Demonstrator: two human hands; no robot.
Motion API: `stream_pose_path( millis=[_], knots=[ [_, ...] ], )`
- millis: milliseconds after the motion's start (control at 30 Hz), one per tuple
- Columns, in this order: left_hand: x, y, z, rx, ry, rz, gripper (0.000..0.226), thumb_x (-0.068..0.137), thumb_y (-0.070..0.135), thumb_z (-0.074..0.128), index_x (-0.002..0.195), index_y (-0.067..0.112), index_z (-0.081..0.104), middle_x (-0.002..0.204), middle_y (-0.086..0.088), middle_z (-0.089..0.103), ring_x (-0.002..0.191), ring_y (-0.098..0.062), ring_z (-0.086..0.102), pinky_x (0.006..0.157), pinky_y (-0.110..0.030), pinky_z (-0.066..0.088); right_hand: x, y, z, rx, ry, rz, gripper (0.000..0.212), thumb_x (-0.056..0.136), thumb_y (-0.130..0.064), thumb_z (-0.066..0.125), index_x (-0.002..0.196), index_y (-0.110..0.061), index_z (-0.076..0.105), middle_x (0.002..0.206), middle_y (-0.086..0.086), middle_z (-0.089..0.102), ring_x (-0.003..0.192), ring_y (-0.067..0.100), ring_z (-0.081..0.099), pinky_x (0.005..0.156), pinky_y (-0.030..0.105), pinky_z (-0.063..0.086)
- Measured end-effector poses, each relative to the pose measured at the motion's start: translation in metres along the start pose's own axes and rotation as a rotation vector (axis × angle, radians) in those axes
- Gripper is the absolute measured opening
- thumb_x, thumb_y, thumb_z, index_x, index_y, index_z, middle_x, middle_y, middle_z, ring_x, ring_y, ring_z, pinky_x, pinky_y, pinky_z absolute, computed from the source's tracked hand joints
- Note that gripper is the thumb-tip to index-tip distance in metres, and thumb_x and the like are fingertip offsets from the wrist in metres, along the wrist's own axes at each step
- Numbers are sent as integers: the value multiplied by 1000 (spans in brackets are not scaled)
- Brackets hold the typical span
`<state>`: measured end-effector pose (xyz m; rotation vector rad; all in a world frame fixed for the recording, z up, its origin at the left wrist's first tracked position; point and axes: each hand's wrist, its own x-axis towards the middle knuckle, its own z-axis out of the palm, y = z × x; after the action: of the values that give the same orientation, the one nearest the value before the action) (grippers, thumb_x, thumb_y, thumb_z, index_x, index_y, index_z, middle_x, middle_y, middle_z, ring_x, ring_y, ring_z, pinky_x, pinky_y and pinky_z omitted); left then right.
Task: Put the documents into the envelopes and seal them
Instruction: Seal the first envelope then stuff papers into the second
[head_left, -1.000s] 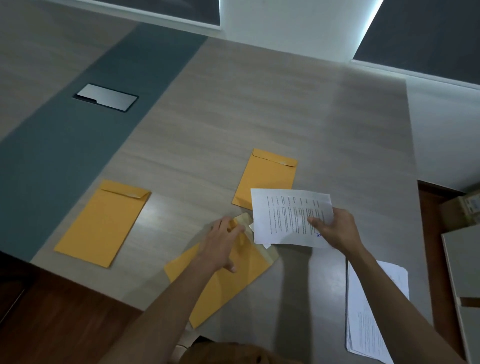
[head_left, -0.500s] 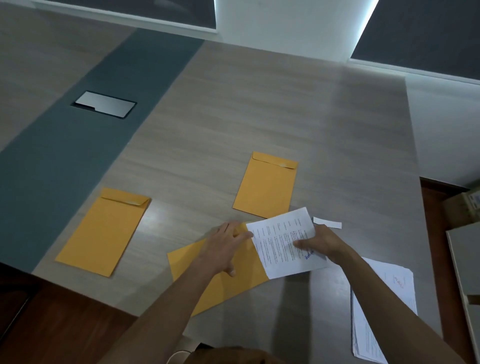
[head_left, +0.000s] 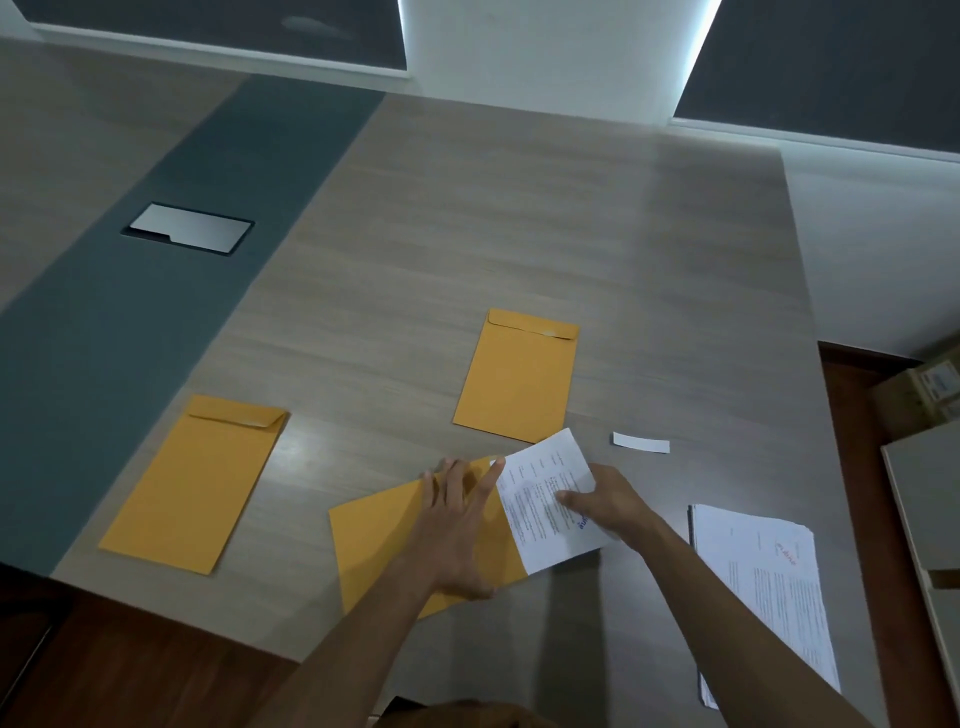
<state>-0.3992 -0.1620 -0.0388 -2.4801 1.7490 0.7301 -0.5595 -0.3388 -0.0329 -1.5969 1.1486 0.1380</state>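
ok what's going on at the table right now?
A person is loading a printed document into a yellow envelope lying on the table. The left hand presses flat on the envelope near its mouth; the right hand holds the sheet, which is partly inside. Two more envelopes lie with flaps folded down, a paper stack waits at right, and a small white strip lies nearby.
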Motion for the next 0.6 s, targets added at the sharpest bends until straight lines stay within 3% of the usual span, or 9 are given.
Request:
stream_pose_path(
  millis=[200,333,467,600],
  knots=[
    [0,5,0,-26,-9,36,153,46,65,81,143,35,-33,156,-12,0,146,-36,-10,115,-63,1,-12,-10,26,-102,-21,-74,18,87,-32,69,103,-28,64,100,-2,71,78,11,69,69,27,57],
    [-1,4,-4,-32,-14,30,151,48,66,80,142,36,-33,156,-10,-2,146,-34,-10,114,-64,1,-13,-15,18,-237,73,-26,19,94,-28,54,103,-16,66,98,0,71,75,12,66,64,23,54],
    [-2,11,-8,-16,10,75,149,49,66,80,143,36,-32,155,-11,3,145,-34,-3,114,-65,4,-11,-20,21,-228,-2,50,20,93,-26,55,99,-12,67,101,8,71,84,21,70,70,35,61],
    [-1,14,-9,-10,26,102,150,50,67,79,142,36,-36,157,-12,4,146,-33,-1,114,-64,6,-13,-24,32,-132,-41,67,14,90,-24,62,87,-12,68,91,11,69,82,27,69,69,42,59]
  ],
)
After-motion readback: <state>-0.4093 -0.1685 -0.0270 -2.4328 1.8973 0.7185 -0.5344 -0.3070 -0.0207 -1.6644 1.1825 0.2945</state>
